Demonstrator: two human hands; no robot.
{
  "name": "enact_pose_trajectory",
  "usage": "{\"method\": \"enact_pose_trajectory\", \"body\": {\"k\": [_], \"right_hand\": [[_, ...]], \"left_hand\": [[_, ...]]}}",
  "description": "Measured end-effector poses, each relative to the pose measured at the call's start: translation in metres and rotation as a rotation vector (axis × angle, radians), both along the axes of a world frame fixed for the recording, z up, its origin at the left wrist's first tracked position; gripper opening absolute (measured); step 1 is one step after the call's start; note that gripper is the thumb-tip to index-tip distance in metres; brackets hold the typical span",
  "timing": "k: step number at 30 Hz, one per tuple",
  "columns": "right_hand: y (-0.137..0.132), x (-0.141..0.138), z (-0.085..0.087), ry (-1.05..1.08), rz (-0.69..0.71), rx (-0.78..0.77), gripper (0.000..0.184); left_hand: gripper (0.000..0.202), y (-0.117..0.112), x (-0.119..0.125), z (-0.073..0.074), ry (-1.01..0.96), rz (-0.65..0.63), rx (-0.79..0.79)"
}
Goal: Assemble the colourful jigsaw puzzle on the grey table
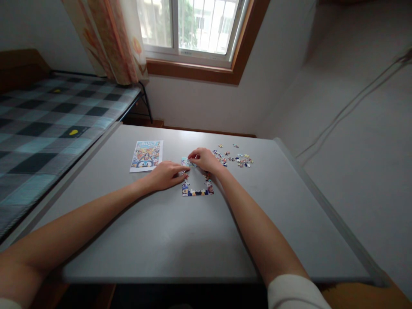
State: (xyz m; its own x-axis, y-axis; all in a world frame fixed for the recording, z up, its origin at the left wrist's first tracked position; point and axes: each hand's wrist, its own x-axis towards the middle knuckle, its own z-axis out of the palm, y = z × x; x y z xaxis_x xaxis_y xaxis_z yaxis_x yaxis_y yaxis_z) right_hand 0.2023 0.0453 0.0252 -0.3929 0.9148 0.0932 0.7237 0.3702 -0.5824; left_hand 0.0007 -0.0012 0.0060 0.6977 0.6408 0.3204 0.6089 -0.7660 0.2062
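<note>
A partly joined jigsaw puzzle lies on the table, its border pieces forming an upright rectangle around a bare middle. My left hand rests at the puzzle's left side, fingers stretched out, the tips touching its upper left part. Over the top edge, my right hand has thumb and forefinger pinched together on a small puzzle piece, mostly covered by the fingers. The right hand and wrist hide the puzzle's upper right corner. Left of the puzzle is a printed reference picture with a colourful cartoon scene.
Loose puzzle pieces lie in a pile and scattered to the right, some close behind my right wrist. The grey-white table has raised side edges. Beyond it are a bed with a checked cover, a curtain and a window.
</note>
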Motion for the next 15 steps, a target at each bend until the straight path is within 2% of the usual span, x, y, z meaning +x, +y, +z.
{"method": "enact_pose_trajectory", "body": {"k": [15], "right_hand": [[-0.0042,-0.0028,0.0064,-0.031,-0.065,-0.024,0.020]], "left_hand": [[0.031,-0.0005,0.0003,0.0007,-0.003,0.001,-0.011]]}}
